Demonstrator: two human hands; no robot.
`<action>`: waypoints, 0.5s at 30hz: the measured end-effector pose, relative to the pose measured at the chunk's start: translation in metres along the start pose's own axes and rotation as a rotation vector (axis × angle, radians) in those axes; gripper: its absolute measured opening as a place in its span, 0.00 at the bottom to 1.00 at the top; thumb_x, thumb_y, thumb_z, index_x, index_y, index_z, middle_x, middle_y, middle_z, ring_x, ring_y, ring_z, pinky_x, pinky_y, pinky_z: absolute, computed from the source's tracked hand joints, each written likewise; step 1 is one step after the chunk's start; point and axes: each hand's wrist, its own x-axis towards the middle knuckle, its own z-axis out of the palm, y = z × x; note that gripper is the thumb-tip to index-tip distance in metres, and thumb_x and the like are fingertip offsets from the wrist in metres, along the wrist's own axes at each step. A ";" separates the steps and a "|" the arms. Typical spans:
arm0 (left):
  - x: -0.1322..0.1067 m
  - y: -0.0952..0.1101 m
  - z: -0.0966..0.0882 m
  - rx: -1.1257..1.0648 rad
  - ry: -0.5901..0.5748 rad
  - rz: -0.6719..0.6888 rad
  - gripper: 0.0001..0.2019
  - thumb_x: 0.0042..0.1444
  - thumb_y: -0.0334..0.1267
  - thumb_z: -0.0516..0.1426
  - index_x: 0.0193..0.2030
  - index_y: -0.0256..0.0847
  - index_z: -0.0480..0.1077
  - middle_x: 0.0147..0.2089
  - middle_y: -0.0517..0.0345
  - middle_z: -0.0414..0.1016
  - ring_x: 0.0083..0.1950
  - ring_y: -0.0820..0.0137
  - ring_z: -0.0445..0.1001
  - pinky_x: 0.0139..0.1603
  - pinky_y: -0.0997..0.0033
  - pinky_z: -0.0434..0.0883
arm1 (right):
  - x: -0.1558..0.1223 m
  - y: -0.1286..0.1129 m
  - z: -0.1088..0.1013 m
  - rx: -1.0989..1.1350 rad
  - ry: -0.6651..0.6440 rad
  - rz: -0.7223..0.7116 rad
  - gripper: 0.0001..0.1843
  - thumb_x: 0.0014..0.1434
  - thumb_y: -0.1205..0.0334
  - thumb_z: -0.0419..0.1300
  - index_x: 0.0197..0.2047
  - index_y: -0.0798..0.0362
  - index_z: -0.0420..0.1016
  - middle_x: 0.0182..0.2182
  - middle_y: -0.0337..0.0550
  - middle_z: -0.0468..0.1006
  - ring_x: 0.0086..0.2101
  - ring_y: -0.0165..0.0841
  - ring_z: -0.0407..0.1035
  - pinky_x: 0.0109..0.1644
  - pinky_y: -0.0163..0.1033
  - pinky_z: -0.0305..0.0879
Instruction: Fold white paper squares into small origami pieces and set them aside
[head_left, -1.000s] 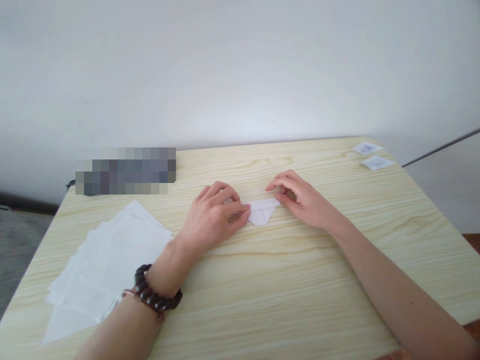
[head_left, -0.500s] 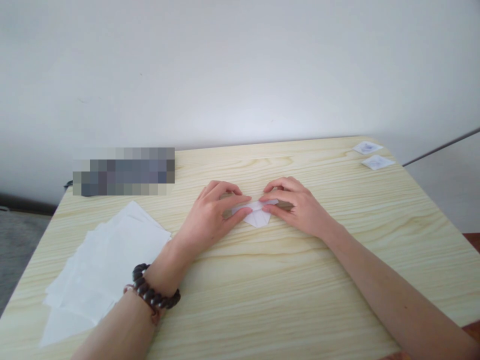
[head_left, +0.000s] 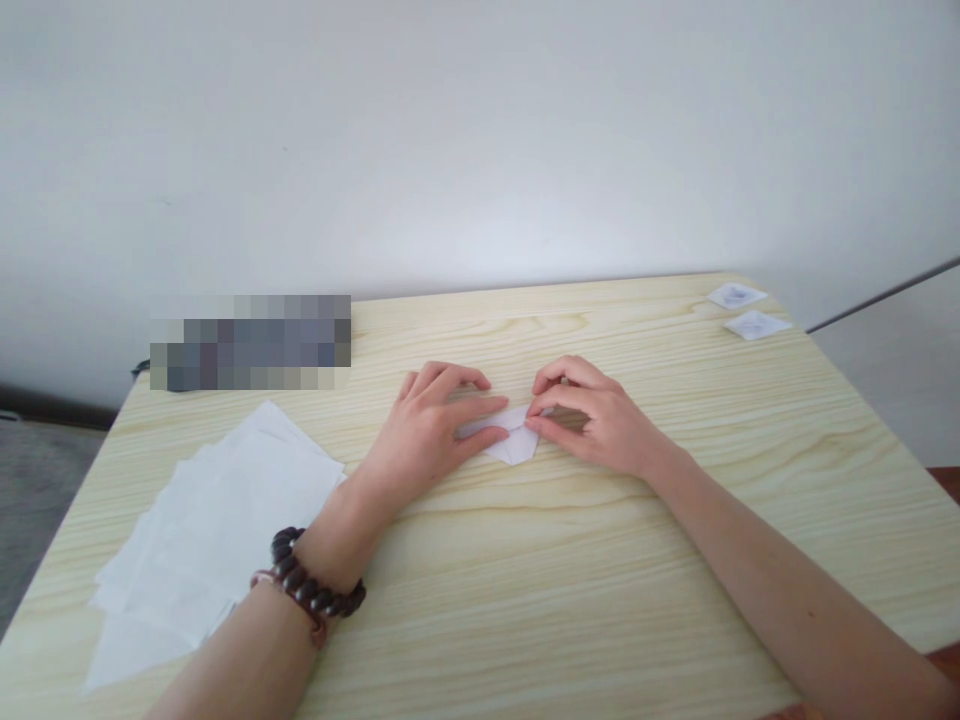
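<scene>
A small piece of folded white paper [head_left: 514, 448] lies on the table between my two hands, its near part narrowing to a blunt point. My left hand [head_left: 427, 425] has its thumb and index finger on the paper's left part, the thumb on the near side and the index along the far edge. With thumb and index fingertips together, my right hand [head_left: 592, 410] pinches the paper at its right part. My fingers cover both ends of the paper. A dark beaded bracelet [head_left: 315, 590] is on my left wrist.
Loose white paper sheets [head_left: 225, 530] lie fanned out at the left of the wood-grain table [head_left: 540, 600]. Two folded paper pieces [head_left: 757, 325] rest at the far right corner. A blurred-out dark object [head_left: 255, 345] is at the back left, before the white wall [head_left: 480, 150].
My right thumb and index finger have closed together on the paper's right part. The paper has turned slightly, its near point shifting a little. My left hand has barely moved.
</scene>
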 end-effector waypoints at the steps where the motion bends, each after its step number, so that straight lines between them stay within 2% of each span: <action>1: 0.000 0.000 0.000 0.000 0.001 -0.001 0.11 0.58 0.44 0.60 0.47 0.48 0.77 0.50 0.52 0.74 0.51 0.61 0.67 0.52 0.57 0.65 | 0.000 0.001 0.000 -0.001 -0.005 0.013 0.03 0.59 0.62 0.61 0.36 0.50 0.76 0.38 0.44 0.73 0.42 0.36 0.68 0.48 0.44 0.66; 4: 0.000 0.000 0.001 -0.007 0.005 0.006 0.11 0.58 0.43 0.60 0.47 0.48 0.77 0.50 0.52 0.74 0.51 0.61 0.67 0.51 0.57 0.66 | 0.000 0.002 0.000 -0.009 -0.012 0.026 0.03 0.59 0.61 0.62 0.37 0.50 0.76 0.40 0.44 0.73 0.43 0.37 0.68 0.50 0.45 0.65; 8: 0.001 0.000 -0.001 -0.028 -0.001 -0.001 0.11 0.61 0.42 0.57 0.47 0.47 0.77 0.50 0.52 0.74 0.52 0.61 0.67 0.52 0.57 0.66 | 0.000 0.003 0.002 -0.036 0.031 -0.020 0.05 0.63 0.63 0.58 0.37 0.50 0.75 0.38 0.44 0.75 0.40 0.34 0.69 0.47 0.42 0.67; 12: 0.002 0.001 -0.003 -0.101 -0.001 -0.030 0.13 0.65 0.41 0.52 0.47 0.43 0.76 0.49 0.52 0.75 0.52 0.63 0.68 0.52 0.59 0.66 | -0.001 0.001 0.001 -0.129 0.150 -0.102 0.06 0.64 0.64 0.57 0.37 0.50 0.76 0.38 0.44 0.76 0.38 0.34 0.69 0.43 0.42 0.68; 15: 0.003 0.003 -0.007 -0.153 -0.014 -0.067 0.13 0.65 0.41 0.52 0.41 0.40 0.77 0.47 0.52 0.76 0.50 0.64 0.69 0.51 0.60 0.65 | -0.003 0.001 -0.001 -0.204 0.261 -0.152 0.06 0.62 0.65 0.59 0.38 0.47 0.77 0.38 0.43 0.77 0.37 0.34 0.68 0.40 0.42 0.67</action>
